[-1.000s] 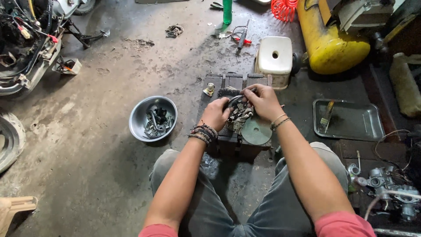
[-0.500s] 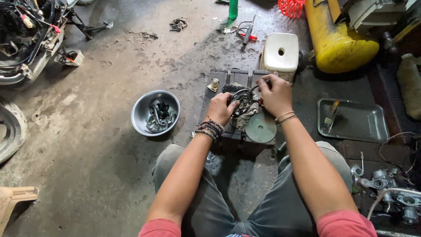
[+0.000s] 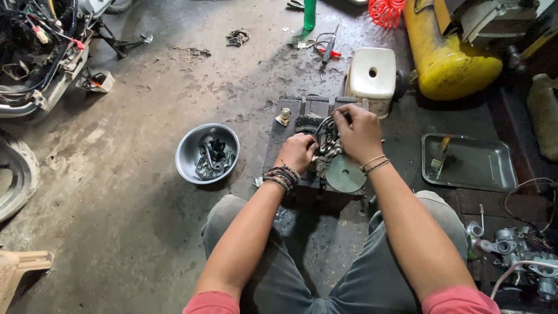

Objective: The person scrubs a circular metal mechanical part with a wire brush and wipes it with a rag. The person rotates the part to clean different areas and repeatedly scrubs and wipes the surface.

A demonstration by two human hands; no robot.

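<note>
A greasy metal engine part with a curved bracket and a flat round disc rests on a dark wooden block between my knees. My left hand grips the part's left side, fingers closed around it. My right hand is closed on the top of the part, at its curved metal bracket. A small brass-coloured piece lies on the block's far left corner, apart from both hands.
A steel bowl of loose metal parts sits left of the block. A white plastic stool and a yellow tank stand behind. A metal tray lies at right, a carburettor at lower right, a stripped motorcycle at upper left.
Both hands stayed on the part. My right hand shifted slightly left and closer over its curved bracket, and the view drifted a little.
</note>
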